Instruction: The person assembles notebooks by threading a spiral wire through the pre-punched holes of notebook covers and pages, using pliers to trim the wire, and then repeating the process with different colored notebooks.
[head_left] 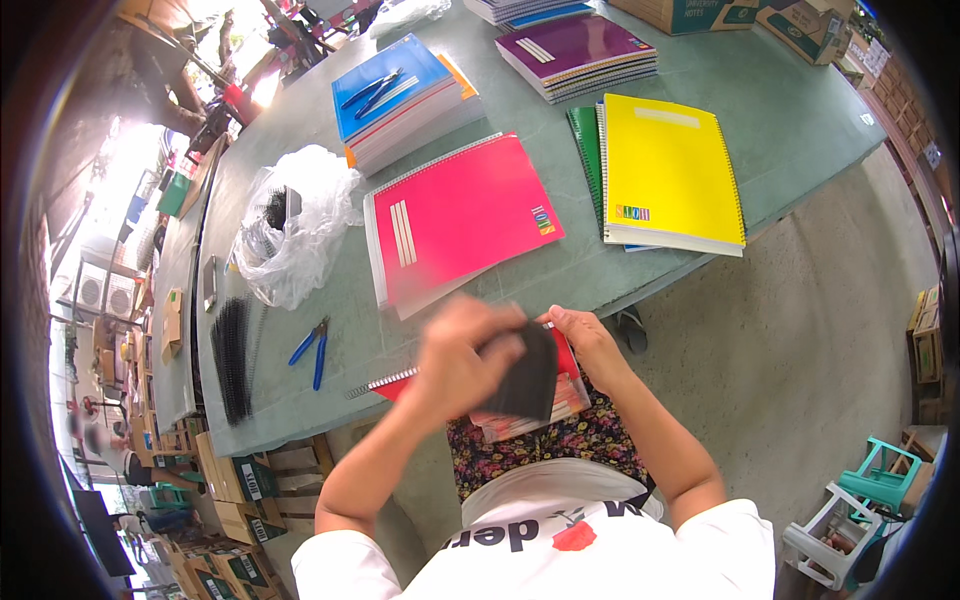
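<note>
Both hands meet over the lap at the tabletop (330, 360) edge. Left hand (465, 355), blurred, fingers curled gripping a dark cover sheet (530, 375), forearm angled up from lower left. Right hand (590, 340) pinches the red notebook stack (545, 400) by its far edge, elbow bent. Pink notebook (460, 215) lies just beyond; blue pliers (312, 350) left, black binding coils (232, 360) farther left.

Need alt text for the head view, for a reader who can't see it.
Both hands work a red notebook in the lap: the blurred left hand holds a dark sheet, the right hand grips the top edge. On the green table lie stacked notebooks, blue pliers and black coils.
</note>
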